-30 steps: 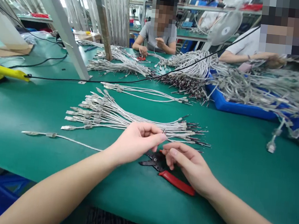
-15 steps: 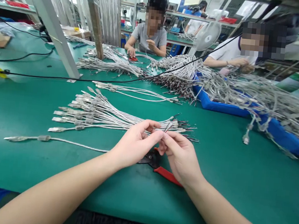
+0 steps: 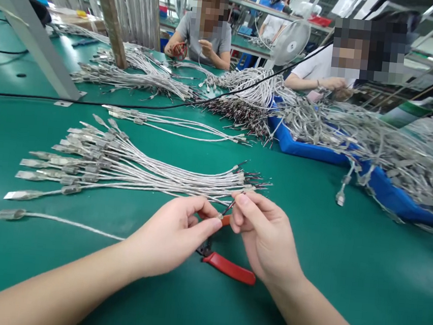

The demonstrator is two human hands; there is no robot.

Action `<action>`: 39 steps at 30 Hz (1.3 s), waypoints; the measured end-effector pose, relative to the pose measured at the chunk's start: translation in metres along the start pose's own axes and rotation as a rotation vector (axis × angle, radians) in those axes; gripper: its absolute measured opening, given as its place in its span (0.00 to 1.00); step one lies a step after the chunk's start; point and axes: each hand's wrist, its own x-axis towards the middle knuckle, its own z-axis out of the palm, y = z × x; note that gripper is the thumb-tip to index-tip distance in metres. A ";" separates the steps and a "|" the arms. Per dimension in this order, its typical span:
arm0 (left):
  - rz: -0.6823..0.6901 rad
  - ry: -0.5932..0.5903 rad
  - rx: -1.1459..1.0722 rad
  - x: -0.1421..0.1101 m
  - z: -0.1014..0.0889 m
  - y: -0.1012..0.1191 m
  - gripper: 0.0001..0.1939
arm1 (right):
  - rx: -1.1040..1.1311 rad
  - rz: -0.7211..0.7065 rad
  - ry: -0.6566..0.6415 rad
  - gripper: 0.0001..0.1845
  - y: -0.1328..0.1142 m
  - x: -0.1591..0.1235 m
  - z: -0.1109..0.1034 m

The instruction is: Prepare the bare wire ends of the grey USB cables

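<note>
My left hand (image 3: 173,232) pinches the stripped end of a grey cable (image 3: 53,220) that trails left across the green table (image 3: 343,277). My right hand (image 3: 265,236) is closed in a pinch on the thin wires (image 3: 230,206) sticking out of that cable end. Both hands hover just above red-handled wire strippers (image 3: 229,267) lying on the table. Right behind the hands lies a fanned bundle of finished grey cables (image 3: 132,167) with metal plugs at the left.
A blue tray (image 3: 317,153) heaped with tangled cables sits at the right. More cable piles (image 3: 140,81) lie further back. Two people work across the table, beside a small white fan (image 3: 289,42). A grey metal post (image 3: 32,47) slants at the left.
My right hand came off the table beside the strippers and closed on the wire tips at my left hand. The view has shifted right and down.
</note>
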 end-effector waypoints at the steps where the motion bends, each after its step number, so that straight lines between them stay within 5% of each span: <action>1: -0.008 -0.009 -0.012 0.001 0.001 -0.001 0.13 | -0.011 -0.002 0.003 0.05 0.000 0.000 0.000; 14: -0.028 -0.074 -0.072 0.002 0.004 0.001 0.09 | -0.095 -0.044 0.034 0.08 0.004 0.003 -0.005; 32: 0.102 -0.075 0.167 0.004 -0.006 -0.006 0.10 | 0.199 0.266 -0.007 0.09 -0.008 0.008 -0.006; 39: 0.123 -0.100 0.140 0.003 -0.007 -0.007 0.11 | -0.015 -0.044 -0.010 0.07 -0.005 0.007 -0.007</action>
